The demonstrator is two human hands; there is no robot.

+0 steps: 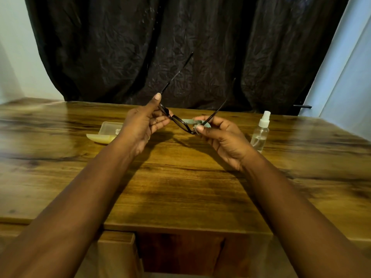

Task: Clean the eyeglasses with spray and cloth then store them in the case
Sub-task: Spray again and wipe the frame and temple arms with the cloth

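A person seated at a wooden table (180, 177) is holding a pair of dark-framed eyeglasses (181, 123) in the air above the tabletop, temples unfolded and pointing away toward a black curtain (160, 47) hanging behind. The left hand (144, 125) is gripping the frame at its left hinge, thumb raised along the temple and fingers curled beneath. The right hand (218, 135) is pinching a pale green cleaning cloth (197, 123) around the lens on the right side, thumb on the near face and fingers curled behind. An open, yellowish translucent glasses case (106, 133) is lying on the table just beyond the left wrist, partly hidden by it. A clear spray bottle (261, 133) with a white nozzle is standing upright on the table to the right of the right hand, near it but apart. Pale walls are showing on either side of the curtain.
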